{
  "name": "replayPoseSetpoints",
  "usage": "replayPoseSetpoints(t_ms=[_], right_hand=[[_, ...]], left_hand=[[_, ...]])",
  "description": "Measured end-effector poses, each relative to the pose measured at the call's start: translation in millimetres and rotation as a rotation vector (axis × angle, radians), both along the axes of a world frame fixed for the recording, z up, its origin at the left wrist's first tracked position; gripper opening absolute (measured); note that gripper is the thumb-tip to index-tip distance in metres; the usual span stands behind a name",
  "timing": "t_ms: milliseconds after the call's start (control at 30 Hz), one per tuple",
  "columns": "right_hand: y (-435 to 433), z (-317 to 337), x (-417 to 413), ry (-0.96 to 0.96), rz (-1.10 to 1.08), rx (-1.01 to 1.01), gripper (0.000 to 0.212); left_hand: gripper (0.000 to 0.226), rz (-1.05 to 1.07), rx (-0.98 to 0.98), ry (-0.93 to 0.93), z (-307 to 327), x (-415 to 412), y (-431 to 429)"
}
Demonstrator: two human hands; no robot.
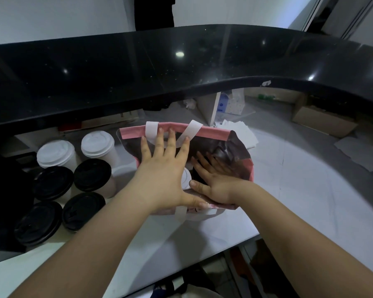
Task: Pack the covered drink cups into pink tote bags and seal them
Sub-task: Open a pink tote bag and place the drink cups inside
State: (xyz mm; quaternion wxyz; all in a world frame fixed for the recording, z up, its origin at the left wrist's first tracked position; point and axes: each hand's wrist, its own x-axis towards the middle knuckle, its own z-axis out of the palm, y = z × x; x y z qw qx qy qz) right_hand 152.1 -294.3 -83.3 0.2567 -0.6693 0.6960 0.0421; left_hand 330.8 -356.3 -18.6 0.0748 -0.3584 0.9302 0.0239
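Observation:
A pink tote bag [211,131] with white handles stands open on the white worktop. My left hand [164,173] lies spread over the bag's mouth, fingertips near the far rim by the handles, thumb at the near rim. My right hand [213,179] reaches inside the bag with fingers spread against its dark lining. A white cup lid [186,178] shows inside the bag between my hands. Covered cups stand to the left of the bag: two with white lids [56,153] [97,144] and several with black lids [92,174].
A raised black counter [181,67] curves across the back. Folded white papers [241,132] lie behind the bag on the right. A cardboard box [323,120] and tissue packs [230,104] sit under the counter ledge. The worktop's front edge [181,274] runs near my forearms.

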Motion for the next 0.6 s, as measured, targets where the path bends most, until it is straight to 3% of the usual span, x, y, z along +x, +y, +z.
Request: replayPoseSetpoints(t_ms=[200,333,433,600], right_hand=[[-9.0,43.4,-1.8,-0.062,-0.023,-0.039,0.077],[-1.6,84.4,5.1,-0.087,-0.098,-0.283,0.052],[7.0,104.5,8.3,0.001,-0.208,-0.453,0.029],[17.6,116.2,14.2,0.068,-0.293,-0.668,0.022]], left_hand=[[0.115,-0.009,-0.016,0.123,17.7,-0.8,-12.9],[0.086,-0.024,0.004,0.183,25.0,2.0,-21.6],[0.069,-0.046,-0.008,0.305,30.2,2.9,-24.8],[0.048,-0.084,-0.055,0.457,38.5,4.0,-34.5]])
